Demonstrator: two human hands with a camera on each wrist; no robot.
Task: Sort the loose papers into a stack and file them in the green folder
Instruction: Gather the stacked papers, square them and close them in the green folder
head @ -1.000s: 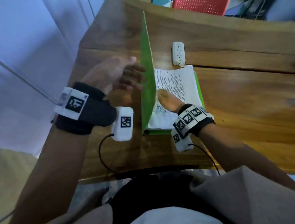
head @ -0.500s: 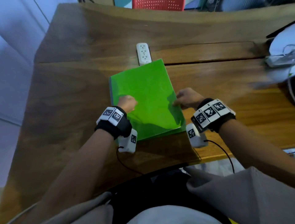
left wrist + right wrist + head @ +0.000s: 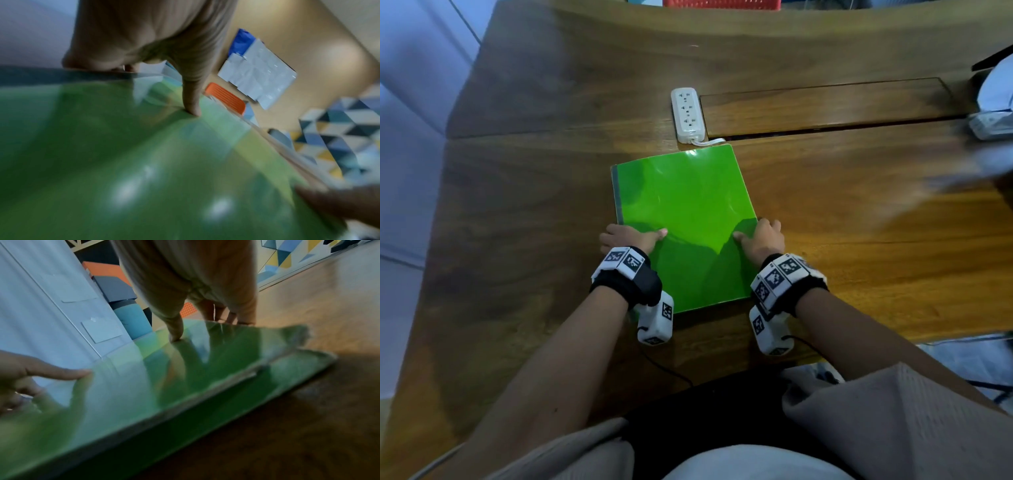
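Observation:
The green folder [image 3: 685, 212] lies closed on the wooden table [image 3: 859, 240], spine to the left. The papers are hidden under its cover. My left hand [image 3: 631, 236] holds the folder's left edge, thumb flat on the cover and fingers curled past the spine. My right hand [image 3: 760, 236] holds the right edge the same way. In the left wrist view, my left thumb [image 3: 191, 100] presses the glossy folder [image 3: 123, 154]. The right wrist view is blurred; my right thumb [image 3: 174, 327] lies on the cover of the folder [image 3: 185, 378] and my fingers [image 3: 230, 318] reach over its edge.
A white power strip [image 3: 687, 114] lies just beyond the folder's far edge, its cord running into a long slot [image 3: 825, 132] in the table. A white object [image 3: 993, 113] sits at the far right edge. A red chair [image 3: 722, 3] stands behind the table.
The upright cover has come down over the papers and the folder is closed. Both hands moved from the cover and pages to the folder's side edges.

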